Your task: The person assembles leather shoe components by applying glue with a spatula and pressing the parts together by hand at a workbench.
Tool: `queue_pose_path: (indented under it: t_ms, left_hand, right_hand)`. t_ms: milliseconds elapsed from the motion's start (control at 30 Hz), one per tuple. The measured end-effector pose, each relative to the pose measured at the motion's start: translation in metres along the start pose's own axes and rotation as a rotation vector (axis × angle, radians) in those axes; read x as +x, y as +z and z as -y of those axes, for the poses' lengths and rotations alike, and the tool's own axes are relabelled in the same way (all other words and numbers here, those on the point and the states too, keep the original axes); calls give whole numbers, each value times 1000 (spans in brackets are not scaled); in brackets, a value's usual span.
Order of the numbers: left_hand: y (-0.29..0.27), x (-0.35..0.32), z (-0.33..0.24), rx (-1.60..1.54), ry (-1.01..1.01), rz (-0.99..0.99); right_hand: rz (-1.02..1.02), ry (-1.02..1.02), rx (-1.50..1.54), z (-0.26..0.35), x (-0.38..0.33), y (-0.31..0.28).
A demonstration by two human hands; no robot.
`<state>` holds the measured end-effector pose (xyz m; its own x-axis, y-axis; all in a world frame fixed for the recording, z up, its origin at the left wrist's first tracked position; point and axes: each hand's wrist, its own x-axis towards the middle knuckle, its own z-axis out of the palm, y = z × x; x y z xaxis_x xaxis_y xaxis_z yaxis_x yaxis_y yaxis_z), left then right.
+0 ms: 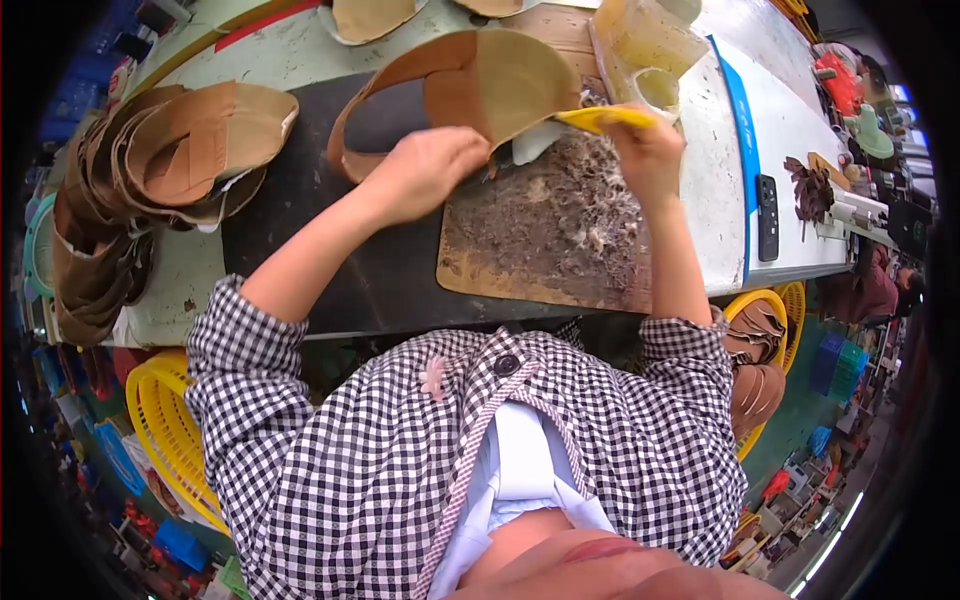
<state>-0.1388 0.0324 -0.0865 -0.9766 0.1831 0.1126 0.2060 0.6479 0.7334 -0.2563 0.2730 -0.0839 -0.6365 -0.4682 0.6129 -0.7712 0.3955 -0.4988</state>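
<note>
A brown and tan shoe upper (515, 85), curved into an open loop, lies over the dark mat and the stained board. My left hand (432, 168) is closed on its near edge, with the fingertips pressed together. My right hand (650, 158), a little blurred, grips a flat yellow tool (598, 118) whose tip touches or nearly touches the upper's right edge. I cannot make out its exact kind. A small pale flap (537, 143) hangs below that edge, over the board (530, 235), which is crusted with grey residue.
Several stacked uppers (205, 150) stand on the left of the table. A yellowish clear container (650, 45) is behind the board. A black remote control (767, 218) lies at the right. Yellow baskets (165, 430) stand below the table edge, one holding brown pieces (757, 330).
</note>
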Motion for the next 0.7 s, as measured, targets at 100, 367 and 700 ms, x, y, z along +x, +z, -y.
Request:
queue_pose_path:
  t_ms: [100,367,700]
  left_hand:
    - [5,-22,-26,452,208,-57]
    - [-74,0,-53,795,617,-339]
    - [-20,12,-6,355,12,-287]
  right_hand:
    - [-288,18,-245,-19,16,-41]
    - [-291,136,-94,-51,12,-68]
    - [-296,487,397,-55,-41,-78]
